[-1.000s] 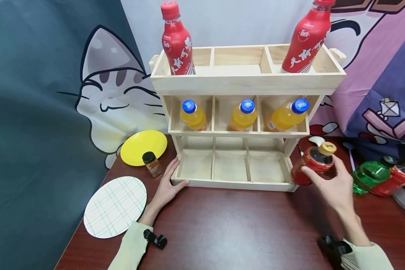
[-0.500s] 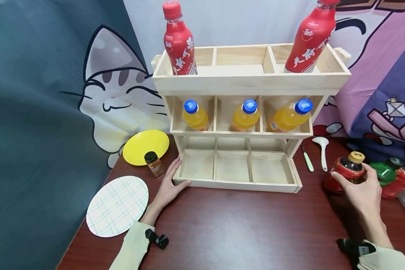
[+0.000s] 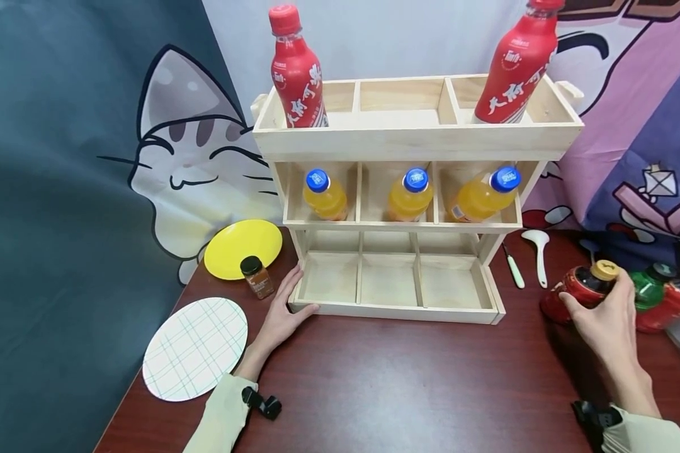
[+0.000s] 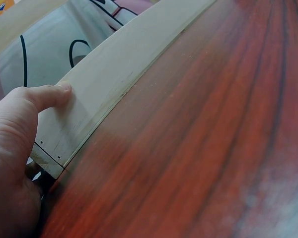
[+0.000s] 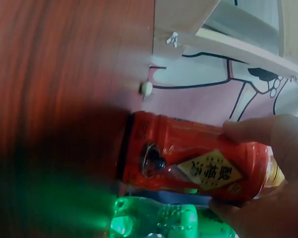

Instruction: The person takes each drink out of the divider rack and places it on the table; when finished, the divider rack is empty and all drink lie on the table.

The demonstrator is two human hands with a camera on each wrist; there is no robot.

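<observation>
I have the red bottle [image 5: 198,153] in the grasp of the right hand [image 3: 612,321], thumb and fingers closing on its upper part, just under the yellow cap. It sits low on the right; I can't tell whether its base touches the surface [image 3: 408,377] or hangs just above it. With the hold that high, I'd expect the base to swing if the wrist turns quickly, and smooth plastic could slip. The green bottle [image 3: 648,289] is just beyond the right hand's far side, so a sideways nudge could tip it into the second red bottle [image 3: 671,305]. To the right hand's left, a low sweep might catch the white spoon [image 3: 539,258].

The left hand [image 3: 280,318] grips nothing; it lies against the near corner of the wooden rack [image 3: 419,143], thumb on the front board. A hard push there might shift the rack and rock the tall red bottle [image 3: 299,82] above it.

The left fingers are hidden from the left wrist camera, the second red bottle is partly covered and cut off, and the right wrist view is blurred.
</observation>
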